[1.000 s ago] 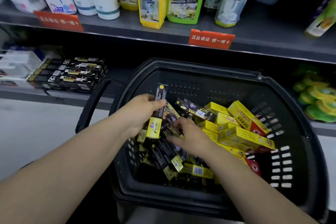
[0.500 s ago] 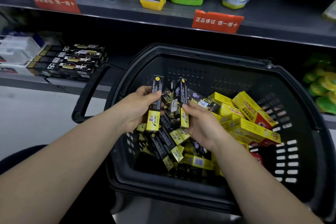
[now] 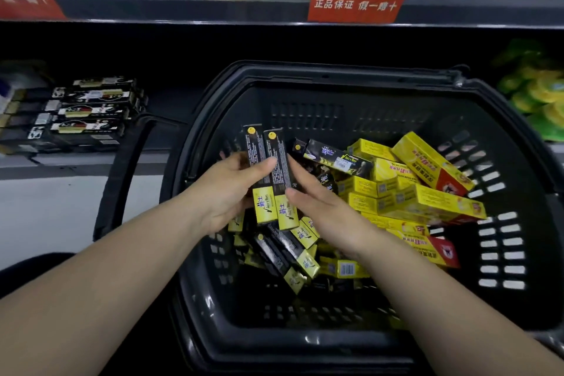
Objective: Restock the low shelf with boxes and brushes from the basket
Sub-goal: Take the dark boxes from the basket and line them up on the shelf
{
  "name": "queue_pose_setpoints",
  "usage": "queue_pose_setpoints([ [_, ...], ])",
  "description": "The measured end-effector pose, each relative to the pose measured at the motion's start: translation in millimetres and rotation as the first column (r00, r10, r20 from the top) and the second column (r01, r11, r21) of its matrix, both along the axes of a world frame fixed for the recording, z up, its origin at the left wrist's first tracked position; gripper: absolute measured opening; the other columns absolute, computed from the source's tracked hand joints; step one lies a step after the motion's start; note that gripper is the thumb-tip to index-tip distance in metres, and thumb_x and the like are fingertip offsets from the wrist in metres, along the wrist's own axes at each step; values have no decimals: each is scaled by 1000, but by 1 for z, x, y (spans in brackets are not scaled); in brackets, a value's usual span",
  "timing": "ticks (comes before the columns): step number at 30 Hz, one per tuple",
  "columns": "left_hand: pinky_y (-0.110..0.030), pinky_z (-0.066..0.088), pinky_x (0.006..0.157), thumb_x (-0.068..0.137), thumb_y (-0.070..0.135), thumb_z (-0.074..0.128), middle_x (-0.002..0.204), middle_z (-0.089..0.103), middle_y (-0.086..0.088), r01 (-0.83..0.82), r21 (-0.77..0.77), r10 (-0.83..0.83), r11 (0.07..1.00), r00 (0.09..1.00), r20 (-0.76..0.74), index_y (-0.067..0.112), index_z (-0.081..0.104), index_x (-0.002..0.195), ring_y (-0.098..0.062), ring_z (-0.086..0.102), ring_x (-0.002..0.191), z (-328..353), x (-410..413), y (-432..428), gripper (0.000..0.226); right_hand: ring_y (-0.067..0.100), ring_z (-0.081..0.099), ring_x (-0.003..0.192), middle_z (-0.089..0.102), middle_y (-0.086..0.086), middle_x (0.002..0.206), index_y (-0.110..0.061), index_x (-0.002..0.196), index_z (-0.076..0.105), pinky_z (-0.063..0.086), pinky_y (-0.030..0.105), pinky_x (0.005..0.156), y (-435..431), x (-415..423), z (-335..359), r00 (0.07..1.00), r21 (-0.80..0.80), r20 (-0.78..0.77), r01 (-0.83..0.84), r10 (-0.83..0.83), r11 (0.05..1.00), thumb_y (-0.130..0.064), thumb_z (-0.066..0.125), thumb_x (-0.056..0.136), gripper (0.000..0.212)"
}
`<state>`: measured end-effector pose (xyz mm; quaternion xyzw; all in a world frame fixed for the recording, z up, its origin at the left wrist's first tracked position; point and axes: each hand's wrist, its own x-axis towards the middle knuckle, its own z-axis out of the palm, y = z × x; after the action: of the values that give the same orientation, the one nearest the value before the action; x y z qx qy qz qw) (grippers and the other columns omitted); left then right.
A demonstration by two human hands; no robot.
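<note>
From your head camera, your left hand [image 3: 227, 189] grips two slim black-and-yellow cardboard boxes [image 3: 271, 175] side by side, thumb curled across their faces, while your right hand [image 3: 320, 207] lies against the right edge of the pair with straight fingers, squaring them up rather than pinching. The boxes stand nearly upright in your grip, above the left half of the black plastic shopping basket [image 3: 335, 76], their long axis running near to far, the black ends with a yellow dot pointing far towards the shelving and the yellow ends pointing near, towards your wrists. More boxes of the same kind lie jumbled in the basket under your hands, and a heap of wider yellow-and-red cartons [image 3: 427, 189] fills its right side. The low grey shelf [image 3: 76, 162] lies far and to the left of your hands, past the basket's handle, and the stack of flat black boxes [image 3: 88, 113] already on it lies with its long axis left to right. Your left hand is the nearer one to that shelf, so I judge the pair will need swinging left and turning crosswise to match that stack.
</note>
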<state>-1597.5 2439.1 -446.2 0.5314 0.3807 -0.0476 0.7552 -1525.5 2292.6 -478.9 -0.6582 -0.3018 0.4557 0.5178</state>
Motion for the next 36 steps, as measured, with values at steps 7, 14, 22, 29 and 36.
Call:
queue_pose_setpoints([
  [7,-33,52,87,84,12,65,107,70,-5,138,107,-145,985,987,65,19,56,111,-17,67,98,8,14,24,29,-1,57,81,59,-13,97,-24,112,60,41,5,67,-3,13,-14,917,-300,398,124,6,946,-20,51,94,20],
  [14,-25,54,70,88,18,61,102,70,0,174,110,-181,979,982,55,23,55,109,-11,68,89,14,3,39,23,28,33,124,27,7,137,-27,145,16,46,40,92,5,-12,-39,509,-649,682,90,525,755,-40,71,77,89],
  [22,-30,35,97,88,23,62,107,64,4,186,114,-188,976,982,6,17,50,119,-7,58,93,18,-8,41,34,30,41,122,40,10,133,-16,146,20,42,36,96,-2,-10,-37,654,-667,634,192,413,720,-29,74,71,94],
  [29,-39,43,99,88,25,62,105,69,-5,222,110,-221,969,975,-18,11,56,116,-20,63,100,24,-17,35,32,28,53,103,50,10,119,-14,113,49,45,31,78,-18,-2,-29,758,-664,596,281,265,693,-38,84,64,65],
  [36,-24,54,50,87,22,64,85,74,-3,89,-16,-89,996,996,-6,11,64,96,-14,70,72,32,-33,21,14,14,47,60,52,-1,71,-19,82,43,37,28,50,-17,-7,21,842,-370,469,460,-265,807,-33,67,78,29],
])
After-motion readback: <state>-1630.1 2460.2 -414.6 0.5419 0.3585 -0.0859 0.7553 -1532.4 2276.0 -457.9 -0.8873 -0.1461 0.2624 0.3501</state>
